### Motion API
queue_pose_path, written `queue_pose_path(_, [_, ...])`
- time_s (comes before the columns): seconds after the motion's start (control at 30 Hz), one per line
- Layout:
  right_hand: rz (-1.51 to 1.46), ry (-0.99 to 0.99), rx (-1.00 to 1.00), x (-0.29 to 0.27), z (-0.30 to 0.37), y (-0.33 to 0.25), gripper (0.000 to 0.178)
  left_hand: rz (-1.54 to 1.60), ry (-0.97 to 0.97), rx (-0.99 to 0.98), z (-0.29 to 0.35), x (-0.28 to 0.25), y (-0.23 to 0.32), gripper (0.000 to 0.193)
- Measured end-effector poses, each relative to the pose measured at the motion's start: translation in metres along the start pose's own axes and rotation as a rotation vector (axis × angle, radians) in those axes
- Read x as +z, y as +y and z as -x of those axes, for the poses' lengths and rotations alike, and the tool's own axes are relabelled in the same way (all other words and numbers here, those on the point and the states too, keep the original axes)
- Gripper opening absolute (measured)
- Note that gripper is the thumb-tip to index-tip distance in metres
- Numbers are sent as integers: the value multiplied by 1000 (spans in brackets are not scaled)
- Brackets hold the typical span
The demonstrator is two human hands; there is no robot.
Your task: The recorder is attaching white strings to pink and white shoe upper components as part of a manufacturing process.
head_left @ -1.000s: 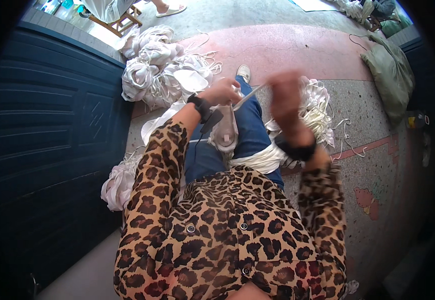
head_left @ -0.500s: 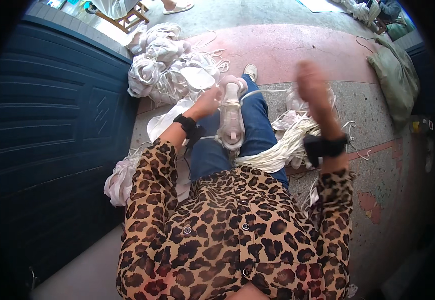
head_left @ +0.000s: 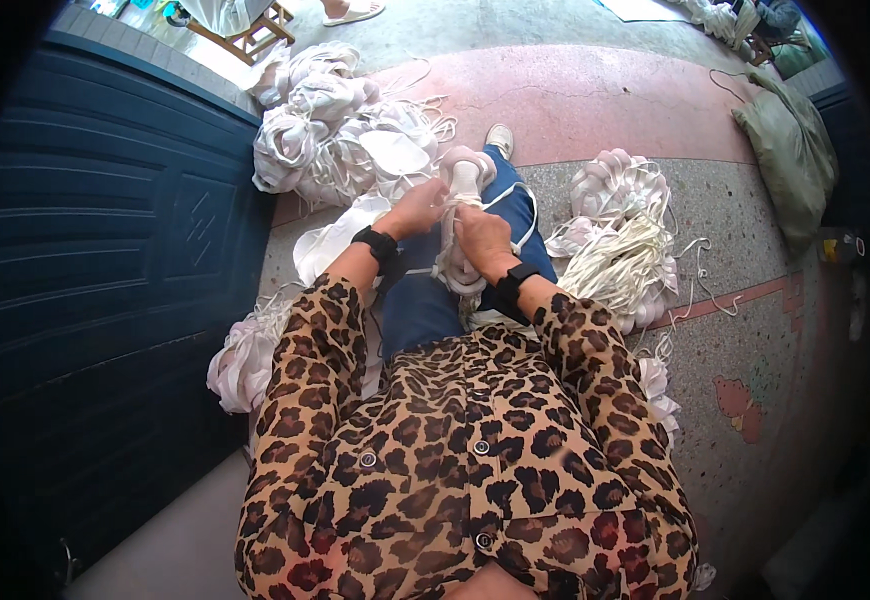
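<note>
Across my jeans-clad legs (head_left: pixel 420 315) lies a long bundle of pale pink and white shoe uppers (head_left: pixel 463 172), with a white cord around its middle. Its far end is rounded and its near end lies partly under my right forearm. My left hand (head_left: pixel 417 208) is closed at the bundle's left side, its fingertips against the cord there. Over the right side of the bundle, my right hand (head_left: pixel 483 238) is closed on the cord. A loose length of that white cord (head_left: pixel 528 205) loops out over my right thigh. The exact grip of the fingertips is hidden.
A big heap of white and pink bundles (head_left: pixel 320 120) lies on the left, beside a dark blue door (head_left: pixel 105 200). More bundles (head_left: pixel 620 185) and a hank of cream cords (head_left: pixel 610 265) sit on the right. A grey-green sack (head_left: pixel 780 150) stands at far right. Another person's foot (head_left: pixel 353 12) shows at top.
My right hand has come down and left from a raised, blurred position to the bundle. The cord that ran out to the right now hangs in a loop. My left hand stays at the bundle.
</note>
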State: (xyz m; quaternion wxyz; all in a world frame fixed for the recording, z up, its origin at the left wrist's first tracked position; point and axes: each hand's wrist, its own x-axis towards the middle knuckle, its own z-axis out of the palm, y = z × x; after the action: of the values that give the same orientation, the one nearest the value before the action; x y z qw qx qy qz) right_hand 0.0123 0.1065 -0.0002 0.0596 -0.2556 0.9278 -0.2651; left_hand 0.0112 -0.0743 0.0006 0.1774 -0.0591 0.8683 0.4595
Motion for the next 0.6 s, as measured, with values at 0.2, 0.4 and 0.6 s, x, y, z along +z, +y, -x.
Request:
queue_pose_path(0.2, [135, -37, -180, 12, -10, 3, 8, -417, 124, 197, -5, 2, -1, 21])
queue_pose_path(0.4, [93, -47, -111, 14, -5, -1, 11, -366, 191, 99, 3, 7, 6, 21])
queue_pose_path(0.6, [-41, -262, 19, 9, -23, -10, 21, -375, 241, 84, 13, 11, -6, 21])
